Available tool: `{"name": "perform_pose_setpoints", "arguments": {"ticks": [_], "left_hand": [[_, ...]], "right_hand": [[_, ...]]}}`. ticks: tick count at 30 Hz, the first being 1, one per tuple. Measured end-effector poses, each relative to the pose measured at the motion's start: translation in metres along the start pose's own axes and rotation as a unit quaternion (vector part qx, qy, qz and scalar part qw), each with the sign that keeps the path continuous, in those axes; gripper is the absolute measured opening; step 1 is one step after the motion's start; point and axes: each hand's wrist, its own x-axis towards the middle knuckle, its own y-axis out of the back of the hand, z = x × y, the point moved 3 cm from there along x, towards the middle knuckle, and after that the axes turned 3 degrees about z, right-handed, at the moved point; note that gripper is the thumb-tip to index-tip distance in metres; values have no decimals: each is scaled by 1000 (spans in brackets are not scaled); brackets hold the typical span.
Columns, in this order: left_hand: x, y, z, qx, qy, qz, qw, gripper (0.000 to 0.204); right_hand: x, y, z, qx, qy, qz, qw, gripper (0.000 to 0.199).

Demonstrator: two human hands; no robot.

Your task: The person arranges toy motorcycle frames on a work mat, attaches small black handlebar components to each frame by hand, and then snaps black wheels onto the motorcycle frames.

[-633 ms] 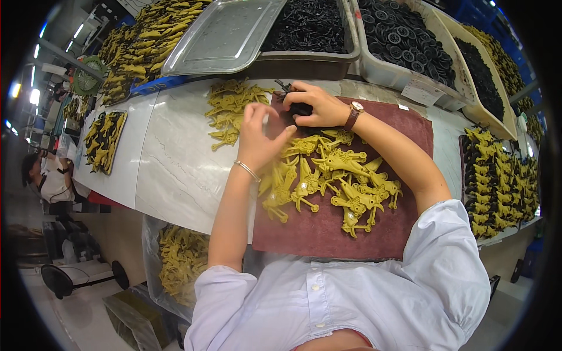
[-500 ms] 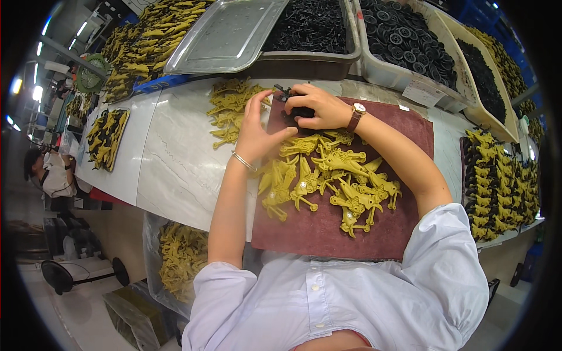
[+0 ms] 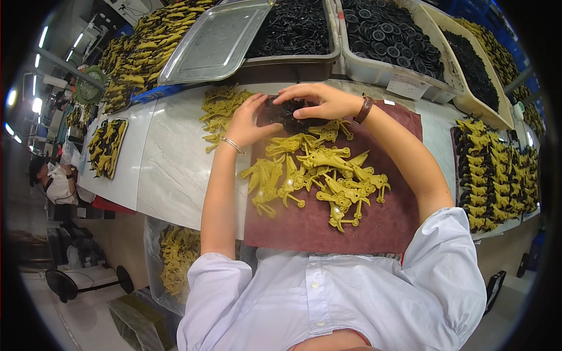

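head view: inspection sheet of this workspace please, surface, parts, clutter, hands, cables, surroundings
Surface: white marbled tabletop, partly under a maroon cloth mat.
Parts: yellow plastic pieces heaped on the mat; black plastic pieces near its far edge.
Clutter: rectangular silver metal tray beyond the mat.
Hands: left hand spread beside the black pieces; right hand over them, grip unclear.
Cables: nothing seen near the hands.
Surroundings: white plastic bin of black wheels beyond; another person at left.
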Motion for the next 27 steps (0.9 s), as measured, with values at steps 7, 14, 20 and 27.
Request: {"name": "perform_pose_setpoints", "arguments": {"ticks": [7, 14, 20, 27], "left_hand": [[8, -12, 10, -44, 0, -26, 999, 94], [10, -8, 19, -119, 23, -76, 990, 99], [26, -18, 29, -70, -66, -103, 990, 88], [24, -18, 46, 18, -69, -145, 987, 52]], "right_hand": [[-7, -14, 30, 91, -108, 92, 986, 41], [-62, 7, -13, -141, -68, 140, 978, 32], [-88, -21, -13, -251, -149, 83, 953, 38], [-91, -15, -34, -252, -133, 94, 954, 34]]}}
